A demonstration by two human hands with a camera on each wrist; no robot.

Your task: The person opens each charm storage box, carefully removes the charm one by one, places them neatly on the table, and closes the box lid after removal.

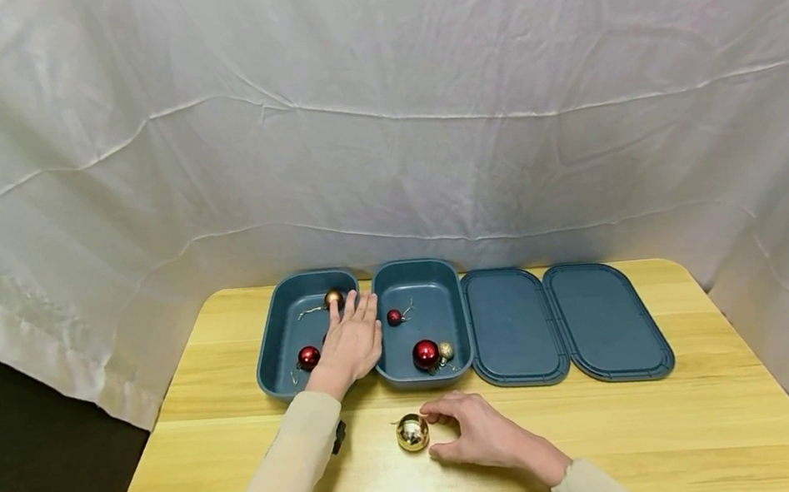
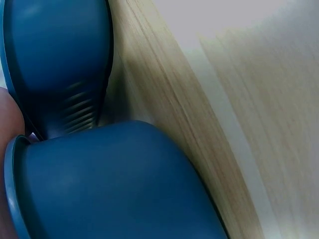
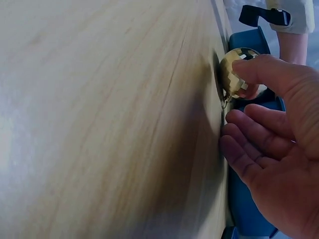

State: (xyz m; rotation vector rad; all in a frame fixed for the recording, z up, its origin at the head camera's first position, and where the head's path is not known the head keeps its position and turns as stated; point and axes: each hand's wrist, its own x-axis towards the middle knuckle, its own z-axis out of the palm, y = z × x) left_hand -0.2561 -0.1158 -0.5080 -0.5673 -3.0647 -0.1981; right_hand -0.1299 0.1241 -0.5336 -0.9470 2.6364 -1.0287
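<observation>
A shiny gold Christmas ball (image 1: pixel 412 432) lies on the table in front of two blue boxes. My right hand (image 1: pixel 477 432) is right beside it, thumb and fingers spread and slightly bent; its thumb overlaps the ball in the right wrist view. My left hand (image 1: pixel 351 344) is over the right side of the left box (image 1: pixel 274 347), fingers straight and pointing away. In that box lie a dark red ball (image 1: pixel 308 357) and a small bronze ball (image 1: pixel 333 297); another red one is mostly hidden behind the hand.
The right box (image 1: pixel 415 281) contains a large red ball (image 1: pixel 426 354), a small red ball (image 1: pixel 393 317) and a small glittery gold ball (image 1: pixel 446 350). Two flat blue lids (image 1: pixel 515 326) lie to its right. A white curtain (image 1: pixel 429 165) hangs behind the wooden table (image 1: pixel 655 428).
</observation>
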